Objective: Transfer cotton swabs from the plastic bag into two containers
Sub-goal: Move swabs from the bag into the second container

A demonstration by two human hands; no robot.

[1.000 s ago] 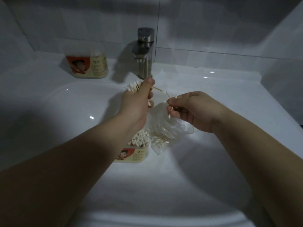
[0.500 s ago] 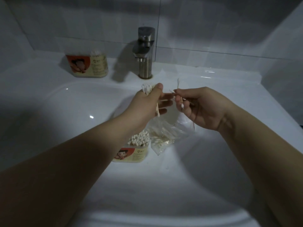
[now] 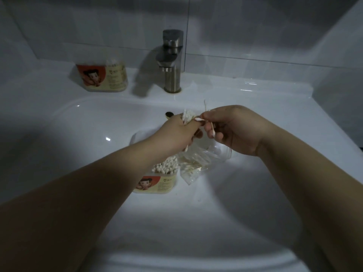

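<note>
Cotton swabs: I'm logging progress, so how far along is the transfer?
Done: the near container in the basin looks packed with swabs. In hand: the left hand grips a bundle, and the right hand pinches a few loose swabs. Left: the plastic bag holds more swabs, and the far container by the faucet shows only a few.
</note>
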